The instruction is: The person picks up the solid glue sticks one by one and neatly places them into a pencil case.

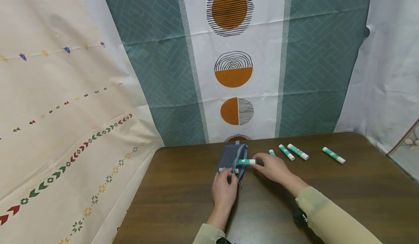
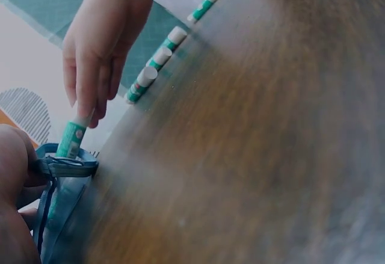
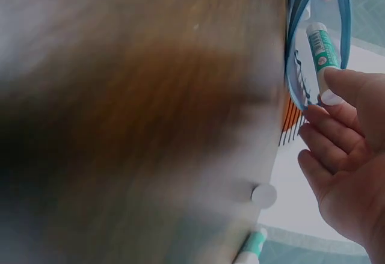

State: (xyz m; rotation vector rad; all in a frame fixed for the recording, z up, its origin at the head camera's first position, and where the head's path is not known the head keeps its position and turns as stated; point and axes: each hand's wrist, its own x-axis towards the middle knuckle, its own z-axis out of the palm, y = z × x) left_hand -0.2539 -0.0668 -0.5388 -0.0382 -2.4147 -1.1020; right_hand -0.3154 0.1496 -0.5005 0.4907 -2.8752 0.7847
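Loose, smooth-looking khaki sleeves (image 1: pixel 334 215) come in nearest, over a brown table (image 1: pixel 176 196) with streaked wood grain and a dull sheen. The left hand (image 1: pixel 225 187) pinches the edge of a soft, flat blue-grey pouch (image 1: pixel 226 157), whose mouth gapes between two ribbon-like bands. A second cylinder (image 1: pixel 228 170) shows at the pouch beside the left fingertips; whether it lies inside or on top, I cannot tell. A thin looped cord (image 1: pixel 240 183) trails from the pouch's near end.

The right hand (image 1: pixel 274 168) clamps thumb and forefinger on the white end of a slim green-and-white tube (image 1: pixel 246 162), its other fingers loosely bent. That straight, round-sided tube lies level, its far end at the pouch's mouth.

Farther right, four matching tubes (image 1: pixel 298 152) lie on their sides, one partly hidden behind the right hand. At the back hangs creased cloth (image 1: pixel 234 76), its white panel printed with rust-orange discs and fine black lines, between teal strips patterned like slanted brickwork.
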